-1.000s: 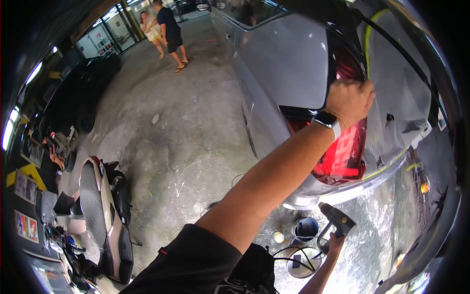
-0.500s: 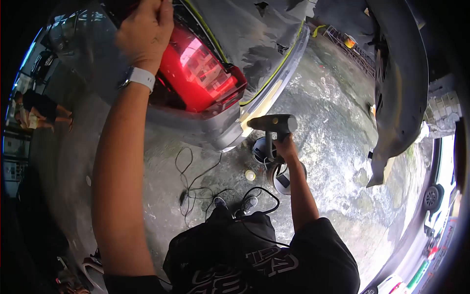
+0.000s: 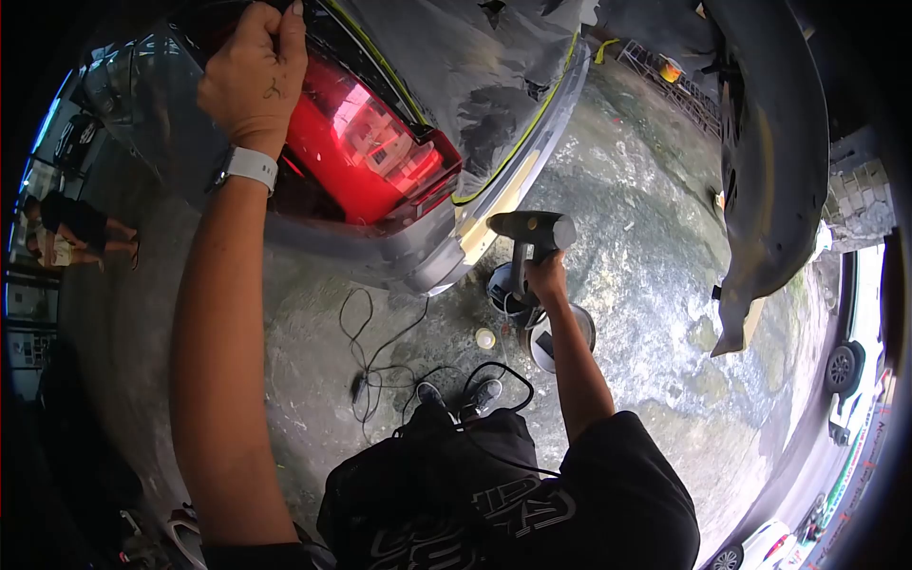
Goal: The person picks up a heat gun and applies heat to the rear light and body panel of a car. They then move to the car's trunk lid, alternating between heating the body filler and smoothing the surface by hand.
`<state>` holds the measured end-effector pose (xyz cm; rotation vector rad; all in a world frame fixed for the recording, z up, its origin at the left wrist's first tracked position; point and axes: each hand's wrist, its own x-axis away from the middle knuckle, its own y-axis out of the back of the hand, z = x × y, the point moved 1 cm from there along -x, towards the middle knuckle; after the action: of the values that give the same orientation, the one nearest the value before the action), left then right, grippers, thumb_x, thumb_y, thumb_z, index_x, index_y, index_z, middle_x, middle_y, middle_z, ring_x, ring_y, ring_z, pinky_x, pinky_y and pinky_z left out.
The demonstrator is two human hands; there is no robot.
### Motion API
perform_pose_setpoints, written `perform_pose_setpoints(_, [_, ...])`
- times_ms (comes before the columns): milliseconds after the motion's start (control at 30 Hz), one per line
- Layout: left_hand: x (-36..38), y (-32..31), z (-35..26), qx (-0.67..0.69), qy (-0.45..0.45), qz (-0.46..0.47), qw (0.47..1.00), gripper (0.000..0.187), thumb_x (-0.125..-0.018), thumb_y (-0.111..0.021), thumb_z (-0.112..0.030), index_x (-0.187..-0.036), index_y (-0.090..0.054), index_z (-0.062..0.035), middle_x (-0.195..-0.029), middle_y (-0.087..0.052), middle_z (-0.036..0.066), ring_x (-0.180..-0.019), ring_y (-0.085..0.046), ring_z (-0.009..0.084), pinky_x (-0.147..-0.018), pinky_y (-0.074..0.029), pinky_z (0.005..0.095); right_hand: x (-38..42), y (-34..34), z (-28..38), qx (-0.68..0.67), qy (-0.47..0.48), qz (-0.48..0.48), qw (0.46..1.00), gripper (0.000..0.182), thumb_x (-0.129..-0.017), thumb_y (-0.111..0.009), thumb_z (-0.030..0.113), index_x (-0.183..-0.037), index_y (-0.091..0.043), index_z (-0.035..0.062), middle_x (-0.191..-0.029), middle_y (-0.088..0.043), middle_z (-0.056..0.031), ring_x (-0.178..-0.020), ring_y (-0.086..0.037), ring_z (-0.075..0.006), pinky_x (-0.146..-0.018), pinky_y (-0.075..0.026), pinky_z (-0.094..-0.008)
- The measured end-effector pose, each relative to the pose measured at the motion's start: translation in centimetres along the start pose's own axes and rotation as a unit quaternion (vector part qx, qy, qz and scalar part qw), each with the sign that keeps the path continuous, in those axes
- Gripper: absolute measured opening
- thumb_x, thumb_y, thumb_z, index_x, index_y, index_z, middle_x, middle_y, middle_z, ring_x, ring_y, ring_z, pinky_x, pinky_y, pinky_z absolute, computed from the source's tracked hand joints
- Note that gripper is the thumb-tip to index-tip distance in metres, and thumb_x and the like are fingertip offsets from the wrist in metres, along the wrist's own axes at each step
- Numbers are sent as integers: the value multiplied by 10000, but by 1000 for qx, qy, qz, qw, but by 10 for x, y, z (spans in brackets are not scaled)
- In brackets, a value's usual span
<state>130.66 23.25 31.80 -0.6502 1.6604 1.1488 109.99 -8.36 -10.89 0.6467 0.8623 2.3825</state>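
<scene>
My left hand (image 3: 255, 87), a watch on its wrist, is at the upper end of a glossy red tail light (image 3: 328, 166) on a vehicle. Its fingers are closed; what they pinch at the dark edge there cannot be made out. Low on the right, my right hand (image 3: 547, 276) grips a dark heat gun (image 3: 524, 228) by its handle. The nozzle points left toward the grey and cream body corner (image 3: 472, 236), apart from it. Grey masking film (image 3: 446, 66), edged with yellow-green tape, covers the panel beside the light.
A loose dark bumper-like panel (image 3: 774, 161) hangs at the right. Below the heat gun are round containers (image 3: 560, 356) and a small pale-lidded pot (image 3: 485, 338). A black cord (image 3: 366, 366) lies looped by my feet. People (image 3: 81, 228) are at far left.
My left hand has shifted left and slightly down in view, and the tail light also sits further left. The heat gun has risen slightly, with its nozzle further from the body corner.
</scene>
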Motion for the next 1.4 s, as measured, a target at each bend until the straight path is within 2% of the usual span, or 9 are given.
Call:
perform_pose_setpoints(133, [0,-2,-1,0,6,5,1000,343,-917,-663,-490,-753,-625,-191,-548,-573,-27,-529,-615,236,-491,-439,369,26,19,7,-1,3,102,995,694,-764,-730,298,-1288,-406,-22,-1029,-675,-312,-963,-687,-455,-808,-550,-482])
perform_pose_setpoints(433, [1,-4,3,-22,13,3,1000,367,-919,-651,-514,-730,-619,-201,-528,-563,-38,-531,-630,230,-487,-451,368,2,2,-9,-28,-22,-25,999,632,-795,-638,260,-1257,-354,-64,-1008,-674,-350,-964,-653,-526,-852,-526,-542])
perform_pose_setpoints(633, [1,-2,-1,-10,22,-3,1000,369,-916,-648,-528,-734,-621,-208,-536,-570,-39,-539,-634,235,-494,-457,370,20,16,-9,-8,9,75,997,668,-773,-666,265,-1270,-355,-56,-1001,-675,-343,-969,-663,-498,-855,-529,-538])
perform_pose_setpoints(833, [3,-8,1,-10,55,9,998,401,-926,-587,-586,-770,-646,-221,-593,-626,3,-566,-648,290,-494,-457,410,16,-2,-41,-36,103,20,994,563,-810,-653,246,-1264,-434,-5,-1030,-670,-290,-944,-672,-461,-781,-532,-504])
perform_pose_setpoints(867, [4,-6,-3,-24,44,4,999,393,-936,-572,-572,-798,-654,-213,-643,-664,30,-589,-663,315,-490,-468,428,-4,-10,-59,-29,113,66,991,510,-840,-639,266,-1238,-467,-2,-1021,-669,-279,-922,-668,-450,-752,-519,-525])
perform_pose_setpoints(900, [1,-7,-2,-51,-21,-20,998,363,-943,-575,-532,-815,-659,-203,-675,-684,50,-597,-672,325,-493,-481,456,-9,-9,-61,22,63,38,997,496,-857,-655,322,-1207,-503,5,-1021,-668,-281,-896,-664,-452,-728,-509,-542])
perform_pose_setpoints(967, [5,-16,6,-59,21,6,998,340,-905,-615,-476,-792,-639,-157,-676,-684,91,-579,-660,351,-507,-490,487,-35,-35,-98,81,150,-72,983,618,-865,-702,416,-1275,-507,-3,-1035,-674,-282,-888,-668,-451,-740,-523,-540])
perform_pose_setpoints(1100, [-3,0,-3,-41,43,-21,998,255,-842,-678,-391,-765,-574,-171,-615,-627,91,-557,-641,322,-507,-497,460,-67,-37,-84,39,61,-42,996,629,-801,-703,164,-1341,-437,-19,-1204,-625,-289,-1090,-629,-465,-933,-494,-527])
perform_pose_setpoints(1400, [-8,21,-1,81,6,-56,995,198,-857,-676,-211,-784,-550,-76,-638,-617,89,-603,-635,296,-595,-503,411,-19,-21,-54,0,107,80,991,719,-741,-736,265,-1300,-399,-38,-1122,-633,-290,-1064,-628,-464,-944,-473,-510])
